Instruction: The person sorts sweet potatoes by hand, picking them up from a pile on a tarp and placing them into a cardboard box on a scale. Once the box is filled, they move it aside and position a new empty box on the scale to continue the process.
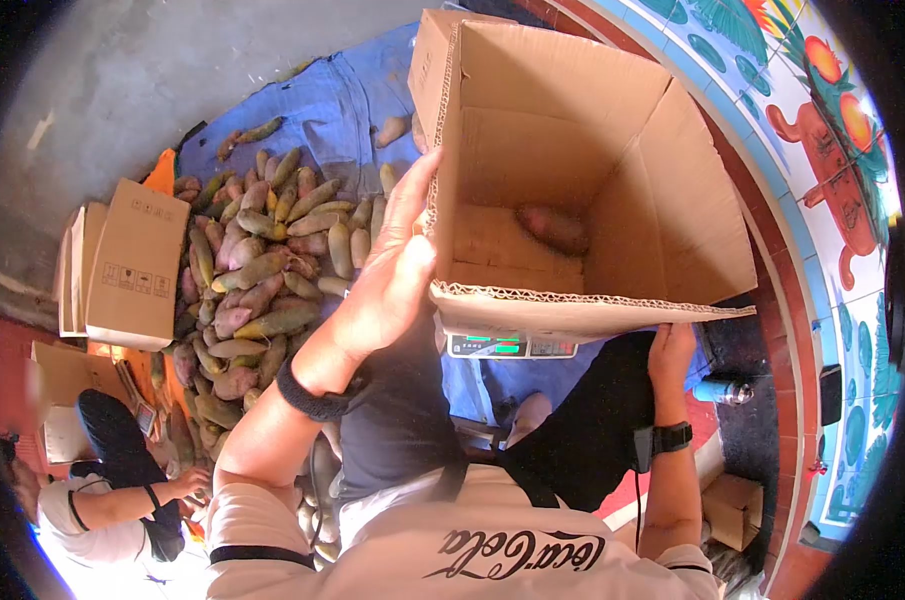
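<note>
An uneven push from either side could tip the open brown cardboard box [617, 190] above a white digital scale with green readouts [512, 346], rolling the lone reddish, oblong tuber [552, 230] inside against its walls; the box is between a person's hands, the left hand's [397, 270] fingers holding its left side, the right hand [672, 350] at the near edge, its grip impossible to tell
</note>
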Action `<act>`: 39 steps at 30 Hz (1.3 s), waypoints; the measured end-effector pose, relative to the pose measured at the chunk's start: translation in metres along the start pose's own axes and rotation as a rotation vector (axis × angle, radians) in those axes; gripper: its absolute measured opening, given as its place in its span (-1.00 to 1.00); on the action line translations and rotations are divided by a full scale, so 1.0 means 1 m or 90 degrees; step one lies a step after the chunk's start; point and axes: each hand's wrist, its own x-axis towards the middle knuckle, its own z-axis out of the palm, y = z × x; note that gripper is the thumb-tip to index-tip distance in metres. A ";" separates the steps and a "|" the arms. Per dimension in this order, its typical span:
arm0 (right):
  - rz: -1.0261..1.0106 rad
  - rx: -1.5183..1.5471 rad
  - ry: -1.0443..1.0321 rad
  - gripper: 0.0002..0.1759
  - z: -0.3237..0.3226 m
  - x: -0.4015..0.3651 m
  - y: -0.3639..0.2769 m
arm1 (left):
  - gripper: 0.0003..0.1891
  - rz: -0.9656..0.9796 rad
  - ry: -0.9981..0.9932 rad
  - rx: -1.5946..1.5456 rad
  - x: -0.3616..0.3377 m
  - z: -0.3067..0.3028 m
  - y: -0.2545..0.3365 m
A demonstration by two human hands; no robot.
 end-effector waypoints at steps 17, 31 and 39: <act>0.208 0.530 0.154 -0.78 0.038 -0.026 0.073 | -0.71 -0.485 0.063 0.452 -0.181 -0.111 -0.240; 0.212 0.093 0.026 -0.77 -0.018 -0.071 0.084 | -0.70 -0.591 -0.296 0.370 -0.238 -0.005 -0.370; 0.222 0.055 0.008 -0.77 -0.024 -0.074 0.090 | -0.69 -0.636 -0.270 0.419 -0.178 0.043 -0.404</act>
